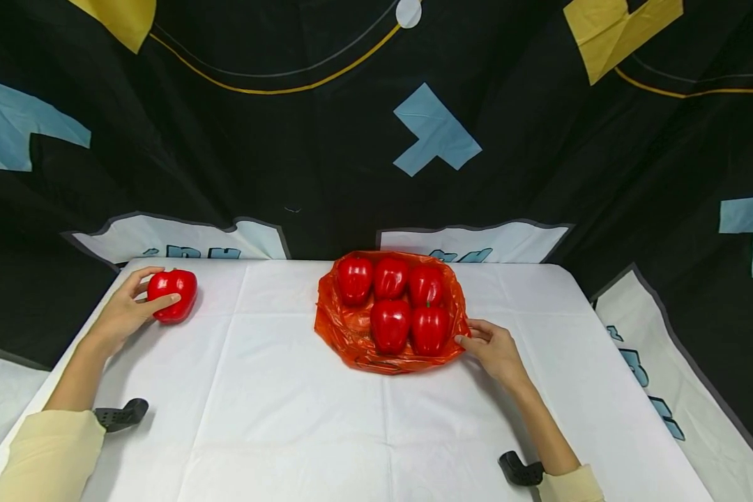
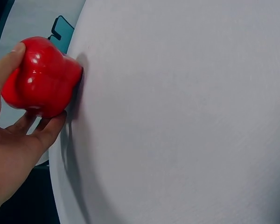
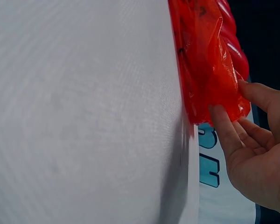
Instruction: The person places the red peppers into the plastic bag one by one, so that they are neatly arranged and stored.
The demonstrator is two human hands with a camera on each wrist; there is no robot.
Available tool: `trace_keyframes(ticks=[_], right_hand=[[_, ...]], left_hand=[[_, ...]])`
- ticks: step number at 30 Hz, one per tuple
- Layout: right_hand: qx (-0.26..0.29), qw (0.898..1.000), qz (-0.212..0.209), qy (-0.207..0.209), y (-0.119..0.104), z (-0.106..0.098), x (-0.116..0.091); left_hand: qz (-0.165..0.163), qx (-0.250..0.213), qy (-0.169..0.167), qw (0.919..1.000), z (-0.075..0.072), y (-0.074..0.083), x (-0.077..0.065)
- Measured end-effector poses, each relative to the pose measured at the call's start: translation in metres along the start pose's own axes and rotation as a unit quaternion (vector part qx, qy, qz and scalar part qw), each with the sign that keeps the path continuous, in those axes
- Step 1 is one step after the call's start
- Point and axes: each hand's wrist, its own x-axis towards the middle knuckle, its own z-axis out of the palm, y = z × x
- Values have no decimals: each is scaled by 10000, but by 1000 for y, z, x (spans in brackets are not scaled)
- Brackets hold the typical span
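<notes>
In the head view my left hand (image 1: 124,312) grips a glossy red bell pepper (image 1: 174,295) at the far left of the table, thumb on its near side and fingers behind. The left wrist view shows the same pepper (image 2: 39,77) from its lobed end, close over the white cloth. At the middle of the table's far side sits an orange-red plastic bag (image 1: 351,341), its mouth spread wide. Several red bell peppers (image 1: 390,325) stand inside it in two rows. My right hand (image 1: 496,348) holds the bag's right rim between thumb and fingers.
A white cloth (image 1: 288,418) covers the table. Behind it hangs a black curtain (image 1: 257,160) with blue and yellow shapes. Dark wrist mounts (image 1: 122,415) sit by both cream sleeves (image 1: 50,453).
</notes>
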Motion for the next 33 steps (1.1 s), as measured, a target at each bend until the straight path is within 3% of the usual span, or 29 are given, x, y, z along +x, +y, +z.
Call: trace_keyframes(ticks=[5,10,24,33], right_hand=[[29,10000,-6,22,-1,0,-1],[74,10000,-10,20,0,0,-1],[65,10000,-22,26,-1,2,1],[123,9999,17,16,-1,2,0]], left_hand=[[35,46,-75,10000,6,4,0],[171,-138,-102,9997,25,24,-3],[718,-719,-333,9943,107,95,-27],[669,-928,-615,9915,159,116,-33]])
